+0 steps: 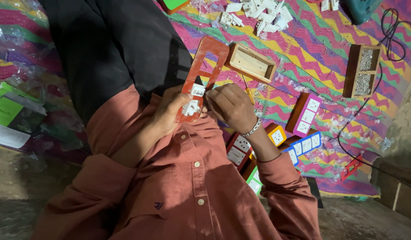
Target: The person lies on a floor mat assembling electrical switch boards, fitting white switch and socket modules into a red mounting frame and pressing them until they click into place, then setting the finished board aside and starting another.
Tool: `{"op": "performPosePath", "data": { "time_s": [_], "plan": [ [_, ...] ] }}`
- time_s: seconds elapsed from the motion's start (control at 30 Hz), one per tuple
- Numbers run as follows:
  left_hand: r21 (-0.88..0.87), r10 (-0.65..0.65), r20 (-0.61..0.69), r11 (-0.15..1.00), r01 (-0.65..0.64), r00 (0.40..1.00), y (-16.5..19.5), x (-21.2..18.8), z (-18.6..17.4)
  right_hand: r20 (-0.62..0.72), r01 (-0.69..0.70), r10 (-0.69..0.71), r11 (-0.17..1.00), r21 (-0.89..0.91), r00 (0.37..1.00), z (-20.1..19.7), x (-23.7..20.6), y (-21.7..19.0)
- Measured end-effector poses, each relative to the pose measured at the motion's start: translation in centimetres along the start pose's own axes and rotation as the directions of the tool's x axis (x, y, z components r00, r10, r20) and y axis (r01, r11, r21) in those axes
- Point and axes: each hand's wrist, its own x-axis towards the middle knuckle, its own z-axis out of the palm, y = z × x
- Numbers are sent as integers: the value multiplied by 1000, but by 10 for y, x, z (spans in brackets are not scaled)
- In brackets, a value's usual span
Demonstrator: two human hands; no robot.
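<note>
— Where does the view sit?
— One head-worn camera, looking steeply down the person's own chest at both hands, close in.
— And beyond?
— The patterned mat (312,66) on the floor; the picture seems rotated, though I can't be sure.

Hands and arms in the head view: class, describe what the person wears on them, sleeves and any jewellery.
Both arms come out of a salmon-pink buttoned shirt with long sleeves pushed up towards the elbows, leaving the forearms bare. The right hand has a silver link bracelet at the wrist. The left hand shows no ring, band or glove.
</note>
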Motion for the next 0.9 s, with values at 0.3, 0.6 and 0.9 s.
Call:
{"op": "performPosePath", "data": {
  "time_s": [0.3,0.6,0.9],
  "plan": [
    [5,17,10,1000,-17,1000,1,-1,2,-19,-45,45,998,-36,999,7,-2,-1],
    [-24,50,4,998,-50,999,-4,0,-3,-64,-49,49,999,-5,997,6,-2,-4],
    [30,25,-52,999,-23,998,-1,0,1,-34,-62,62,998,2,998,11,-7,0]
  ]
}}
